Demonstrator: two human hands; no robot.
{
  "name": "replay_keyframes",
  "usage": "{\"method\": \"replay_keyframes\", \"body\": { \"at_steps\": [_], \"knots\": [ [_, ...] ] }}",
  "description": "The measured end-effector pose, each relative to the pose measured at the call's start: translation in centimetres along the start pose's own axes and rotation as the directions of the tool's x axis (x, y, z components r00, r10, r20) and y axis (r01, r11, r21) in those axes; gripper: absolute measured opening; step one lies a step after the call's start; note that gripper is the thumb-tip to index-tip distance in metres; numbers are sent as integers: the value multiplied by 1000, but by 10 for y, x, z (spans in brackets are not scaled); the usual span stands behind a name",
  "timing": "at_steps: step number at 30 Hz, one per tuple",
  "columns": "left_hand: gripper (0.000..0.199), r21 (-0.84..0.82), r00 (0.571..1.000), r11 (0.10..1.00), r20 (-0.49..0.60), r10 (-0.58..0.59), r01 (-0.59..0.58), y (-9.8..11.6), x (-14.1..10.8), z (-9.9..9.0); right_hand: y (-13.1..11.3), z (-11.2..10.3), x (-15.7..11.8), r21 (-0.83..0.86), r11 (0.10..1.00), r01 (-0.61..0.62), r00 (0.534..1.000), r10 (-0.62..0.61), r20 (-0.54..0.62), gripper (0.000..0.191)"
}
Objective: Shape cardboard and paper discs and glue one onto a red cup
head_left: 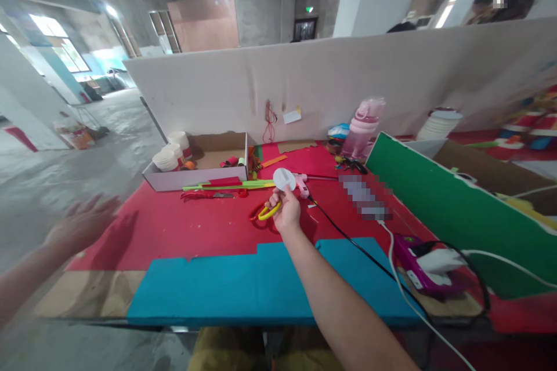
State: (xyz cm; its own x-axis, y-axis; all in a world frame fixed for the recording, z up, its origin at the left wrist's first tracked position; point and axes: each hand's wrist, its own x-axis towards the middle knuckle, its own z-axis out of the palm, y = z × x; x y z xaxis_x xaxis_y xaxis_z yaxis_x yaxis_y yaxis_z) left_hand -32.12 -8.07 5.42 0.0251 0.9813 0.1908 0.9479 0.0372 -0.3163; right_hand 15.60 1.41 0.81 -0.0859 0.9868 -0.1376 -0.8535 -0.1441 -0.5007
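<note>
My right hand [286, 210] is over the middle of the table, closed on a small white round disc [284, 178] that stands above the fingertips. A yellow ring-like loop [268, 211] shows against the same fingers; whether they grip it I cannot tell. A red loop [256, 213] lies beside it. Just behind the disc is a pink glue gun [301, 184] with a black cord. My left hand [85, 221] is off at the left table edge, blurred, its fingers stretched out and nothing visible in them.
At the back left stands a white box [195, 177] holding paper cups and small rolls. Green strips [256, 184] lie before it. A pink bottle [361, 127] stands by the partition. On the right are a purple power strip [422, 269], cables and a green-sided box [435, 208].
</note>
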Motion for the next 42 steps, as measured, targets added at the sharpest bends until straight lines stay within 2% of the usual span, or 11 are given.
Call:
{"method": "replay_keyframes", "body": {
  "at_steps": [2,7,9,11,19,24,27,34,36,39,42],
  "knots": [
    [47,-56,998,997,-43,46,-49,45,11,-10,0,0,0,-4,1000,-5,1000,5,3,38],
    [60,-294,942,896,-70,328,-334,227,40,-23,-1,-1,-2,-61,998,-5,1000,5,11,39],
    [63,-355,926,858,-76,369,-371,269,47,-21,-2,-2,-2,-79,997,-5,1000,6,17,39],
    [65,-384,931,851,-76,357,-358,286,52,-17,-1,-2,-1,-83,997,-2,1000,5,26,39],
    [49,-368,925,851,-203,321,-376,258,55,-27,-1,-1,0,-86,996,7,1000,-6,7,39],
    [57,-411,911,817,-96,402,-404,237,48,-11,-1,-1,-3,-91,996,2,1000,-3,-9,39],
    [65,-370,940,867,-65,336,-335,227,41,-3,-1,0,-3,-90,996,4,1000,-5,-14,39],
    [64,-404,860,775,-63,507,-486,260,34,-17,-3,1,-4,-99,995,-6,1000,3,-25,38],
    [66,-392,868,788,-62,492,-475,256,32,-11,-3,0,-5,-97,995,-15,999,12,-32,39],
    [66,-345,929,869,-24,369,-354,203,19,10,-3,-2,-4,-98,995,-23,999,20,-37,39],
    [60,-271,976,939,-1,218,-210,106,-6,18,-3,-3,-3,-81,996,-29,999,27,-26,39]
  ]
}}
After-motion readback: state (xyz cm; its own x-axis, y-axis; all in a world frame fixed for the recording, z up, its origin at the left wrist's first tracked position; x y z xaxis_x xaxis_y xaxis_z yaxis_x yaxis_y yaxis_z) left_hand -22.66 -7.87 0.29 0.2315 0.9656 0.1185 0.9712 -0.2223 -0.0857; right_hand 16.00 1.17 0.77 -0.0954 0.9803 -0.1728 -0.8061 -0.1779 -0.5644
